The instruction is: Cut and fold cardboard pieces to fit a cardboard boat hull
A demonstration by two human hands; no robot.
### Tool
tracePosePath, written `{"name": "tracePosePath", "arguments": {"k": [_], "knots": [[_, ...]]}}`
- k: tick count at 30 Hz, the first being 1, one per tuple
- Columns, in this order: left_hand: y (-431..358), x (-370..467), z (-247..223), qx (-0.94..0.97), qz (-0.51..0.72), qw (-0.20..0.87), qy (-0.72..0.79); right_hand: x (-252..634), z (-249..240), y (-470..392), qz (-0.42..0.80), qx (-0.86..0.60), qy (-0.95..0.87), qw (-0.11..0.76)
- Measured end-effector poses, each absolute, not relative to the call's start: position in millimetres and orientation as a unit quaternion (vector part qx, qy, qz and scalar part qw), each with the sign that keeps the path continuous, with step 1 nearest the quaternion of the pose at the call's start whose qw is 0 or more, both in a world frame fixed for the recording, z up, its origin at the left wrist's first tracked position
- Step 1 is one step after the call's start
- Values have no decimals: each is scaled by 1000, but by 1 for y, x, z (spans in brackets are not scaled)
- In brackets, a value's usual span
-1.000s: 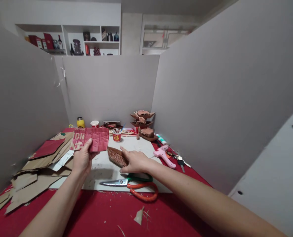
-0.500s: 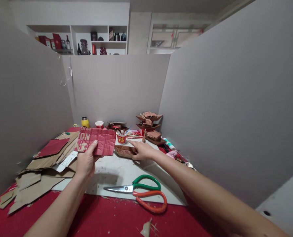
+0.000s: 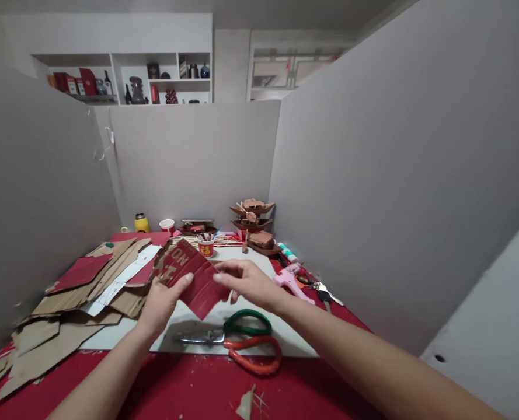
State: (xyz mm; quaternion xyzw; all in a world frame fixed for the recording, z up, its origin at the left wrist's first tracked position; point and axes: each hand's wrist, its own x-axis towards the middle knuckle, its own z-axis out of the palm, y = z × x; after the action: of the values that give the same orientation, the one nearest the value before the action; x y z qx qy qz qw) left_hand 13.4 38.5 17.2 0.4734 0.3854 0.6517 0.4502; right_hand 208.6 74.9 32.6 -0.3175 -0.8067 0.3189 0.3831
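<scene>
A red printed cardboard piece [image 3: 193, 277] is held tilted above the white board [image 3: 281, 345]. My left hand [image 3: 165, 297] grips its left side, thumb on top. At its right edge, my right hand [image 3: 246, 283] pinches it between thumb and fingers. Below the hands lie large scissors [image 3: 230, 338] with one green and one orange handle. Behind the cardboard stands a red paper cup [image 3: 205, 245] with sticks or tools in it. The brown boat-shaped piece behind the hands is mostly hidden.
Cardboard sheets [image 3: 73, 291] are heaped on the left. Brown model boats [image 3: 253, 219] are stacked at the back right. A yellow bottle [image 3: 141, 223] stands at the back left. A pink glue gun [image 3: 292, 283] and keys [image 3: 324, 296] lie on the right. Grey panels surround the table.
My right hand has left the brown boat-shaped piece and taken hold of the red cardboard. The cardboard has turned and come lower. The camera view has shifted slightly.
</scene>
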Motion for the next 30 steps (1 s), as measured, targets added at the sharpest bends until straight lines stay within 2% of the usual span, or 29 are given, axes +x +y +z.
{"name": "tracePosePath", "arguments": {"k": [3, 7, 10, 15, 20, 24, 30], "knots": [[30, 20, 18, 521, 606, 457, 392, 213, 29, 63, 289, -297, -818, 399], [31, 11, 23, 546, 568, 462, 406, 232, 26, 56, 162, -292, -804, 492], [35, 0, 30, 496, 564, 538, 382, 248, 24, 56, 56, -271, -798, 535], [28, 6, 28, 435, 475, 676, 359, 261, 17, 53, -60, -209, -816, 535], [15, 22, 20, 507, 390, 716, 281, 260, 17, 48, -217, -151, -822, 505], [15, 25, 15, 535, 370, 702, 289, 255, 17, 49, -179, -220, -848, 448], [15, 29, 11, 606, 410, 608, 307, 234, -3, 46, -84, -246, -881, 395]]}}
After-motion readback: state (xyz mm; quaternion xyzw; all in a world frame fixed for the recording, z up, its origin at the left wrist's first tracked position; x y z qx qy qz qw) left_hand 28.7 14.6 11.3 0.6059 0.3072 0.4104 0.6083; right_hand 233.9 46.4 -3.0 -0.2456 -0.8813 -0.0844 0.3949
